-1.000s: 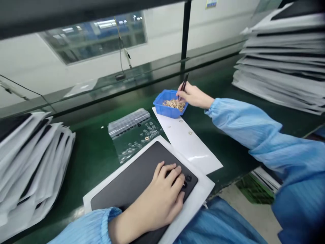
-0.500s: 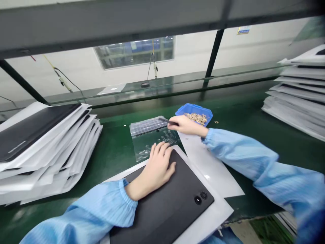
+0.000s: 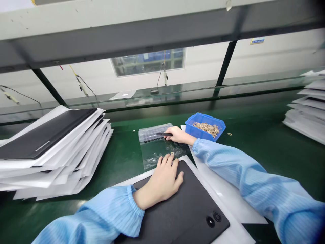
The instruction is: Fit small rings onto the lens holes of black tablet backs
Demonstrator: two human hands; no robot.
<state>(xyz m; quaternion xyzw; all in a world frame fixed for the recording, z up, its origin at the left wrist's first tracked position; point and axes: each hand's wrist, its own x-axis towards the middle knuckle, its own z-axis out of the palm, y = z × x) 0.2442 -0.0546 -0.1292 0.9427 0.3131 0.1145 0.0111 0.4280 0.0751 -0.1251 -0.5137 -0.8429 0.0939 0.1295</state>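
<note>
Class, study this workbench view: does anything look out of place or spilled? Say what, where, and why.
One small tan ring lies loose on the green bench mat, just right of the blue bin, apart from the similar rings inside, so it looks spilled.

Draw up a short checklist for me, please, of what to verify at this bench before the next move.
1. Right hand has the black tweezers over the zip bag: ok.
2. Tweezer tips: cannot tell whether they hold anything.
3. Left hand rests flat on the dark panel: ok.
4. Tan rings sit inside the blue plastic bin: ok.
5. Stray ring lies on the green mat outside the bin: not ok.
6. Round black fittings on the panel: cannot tell whether they are seated.
</note>
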